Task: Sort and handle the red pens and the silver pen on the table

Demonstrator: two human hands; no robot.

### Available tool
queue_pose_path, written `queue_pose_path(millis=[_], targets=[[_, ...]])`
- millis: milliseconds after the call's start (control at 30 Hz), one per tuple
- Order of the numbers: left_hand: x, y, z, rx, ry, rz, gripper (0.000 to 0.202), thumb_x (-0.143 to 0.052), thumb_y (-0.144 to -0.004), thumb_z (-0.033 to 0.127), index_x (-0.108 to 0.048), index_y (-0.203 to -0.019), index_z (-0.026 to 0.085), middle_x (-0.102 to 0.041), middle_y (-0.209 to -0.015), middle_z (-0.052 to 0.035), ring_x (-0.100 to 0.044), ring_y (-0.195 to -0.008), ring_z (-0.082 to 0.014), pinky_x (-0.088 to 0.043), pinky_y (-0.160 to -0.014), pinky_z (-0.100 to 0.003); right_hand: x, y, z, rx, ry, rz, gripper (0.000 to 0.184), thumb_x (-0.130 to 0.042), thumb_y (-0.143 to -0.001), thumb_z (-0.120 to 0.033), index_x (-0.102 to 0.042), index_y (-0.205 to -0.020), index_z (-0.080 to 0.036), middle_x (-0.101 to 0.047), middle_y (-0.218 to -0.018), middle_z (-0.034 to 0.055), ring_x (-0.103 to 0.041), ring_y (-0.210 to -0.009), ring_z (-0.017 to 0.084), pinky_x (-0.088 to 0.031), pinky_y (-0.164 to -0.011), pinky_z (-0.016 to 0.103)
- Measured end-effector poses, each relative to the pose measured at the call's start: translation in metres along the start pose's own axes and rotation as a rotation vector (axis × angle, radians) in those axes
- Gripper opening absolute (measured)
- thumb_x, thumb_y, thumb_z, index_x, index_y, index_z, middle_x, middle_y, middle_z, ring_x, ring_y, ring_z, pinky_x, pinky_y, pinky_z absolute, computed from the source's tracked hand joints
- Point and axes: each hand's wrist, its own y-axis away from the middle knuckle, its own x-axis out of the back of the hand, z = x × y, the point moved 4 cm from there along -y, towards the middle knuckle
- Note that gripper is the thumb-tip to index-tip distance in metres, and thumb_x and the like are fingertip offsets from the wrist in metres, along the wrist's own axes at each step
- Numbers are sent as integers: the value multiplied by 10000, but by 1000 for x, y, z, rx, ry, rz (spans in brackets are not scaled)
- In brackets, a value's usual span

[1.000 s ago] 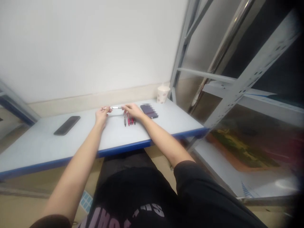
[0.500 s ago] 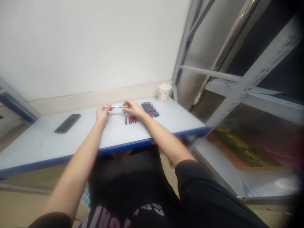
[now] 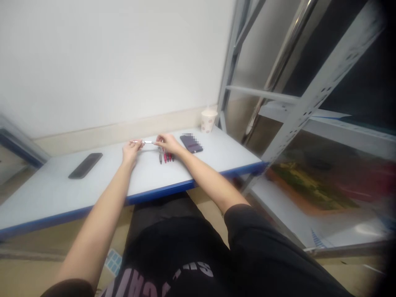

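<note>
A white pen (image 3: 148, 142) is held level above the table between my two hands. My left hand (image 3: 131, 150) pinches its left end. The fingers of my right hand (image 3: 167, 143) are closed on its right end. Just below my right hand, several pens lie side by side on the table: a grey pen (image 3: 160, 158) at the left, then red and dark pens (image 3: 168, 157). My right hand hides their far ends.
The white table (image 3: 93, 192) has a blue front edge. A black phone (image 3: 86, 166) lies at the left. A dark flat object (image 3: 191, 143), partly blurred out, lies right of my right hand, before a paper cup (image 3: 208, 119). Metal shelving (image 3: 297, 123) stands at the right.
The view has shifted a little, moving the scene slightly left and down. Both hands keep hold of the white pen; the pens on the table lie as before.
</note>
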Motion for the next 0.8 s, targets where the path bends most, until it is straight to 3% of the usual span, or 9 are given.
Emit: queue_pose_path(millis=[233, 400, 533, 600, 667, 733, 800], targets=[[2, -4, -2, -12, 20, -8, 399, -904, -682, 366, -607, -847, 158, -718, -739, -39, -664, -664, -142, -496, -696, -269, -5, 11, -4, -55, 24, -150, 178, -532, -1074, -317, -570, -966, -181, -576, -658, -41, -530, -453, 100, -413, -477, 224], [3, -8, -3, -47, 36, -26, 366, -880, -730, 368, -629, -893, 157, -715, -772, -22, -675, -703, -119, -514, -750, -248, -5, 6, -5, -30, 16, -166, 227, -581, -1058, -280, -585, -858, -171, -599, -714, -19, -528, -557, 85, -435, -557, 206], [4, -9, -1, -65, 32, -35, 341, -853, -773, 381, -642, -922, 158, -716, -781, -21, -677, -709, -114, -508, -718, -230, -7, 4, -5, -37, -4, -158, 219, -560, -1065, -282, -601, -885, -165, -665, -766, -2, -525, -543, 80, -443, -559, 213], [3, -8, -2, -56, 18, -50, 383, -848, -789, 384, -665, -1031, 150, -726, -786, -28, -679, -700, -122, -495, -667, -226, -10, 6, -4, -47, -8, -150, 218, -561, -1065, -301, -605, -905, -160, -704, -797, 16, -522, -514, 74, -442, -542, 217], [0, -6, -5, -33, 0, -81, 571, -864, -783, 362, -637, -1260, 147, -740, -788, -32, -679, -670, -133, -478, -613, -225, -13, 8, -4, -51, -5, -145, 217, -592, -1052, -317, -606, -906, -156, -727, -821, 33, -528, -501, 70, -441, -530, 215], [-3, -3, -9, -8, -15, -116, 831, -886, -766, 324, -504, -1484, 153, -737, -754, -15, -667, -619, -137, -469, -578, -228, -17, 11, -5, -50, 3, -156, 207, -638, -1026, -319, -608, -899, -159, -728, -815, 31, -536, -489, 71, -434, -509, 211], [-7, -1, -11, 3, -23, -143, 986, -891, -764, 303, -374, -1591, 156, -707, -694, 20, -640, -562, -129, -477, -570, -231, -21, 12, -7, -38, 9, -188, 215, -695, -988, -342, -620, -888, -167, -716, -790, 16, -547, -484, 81, -425, -488, 214]])
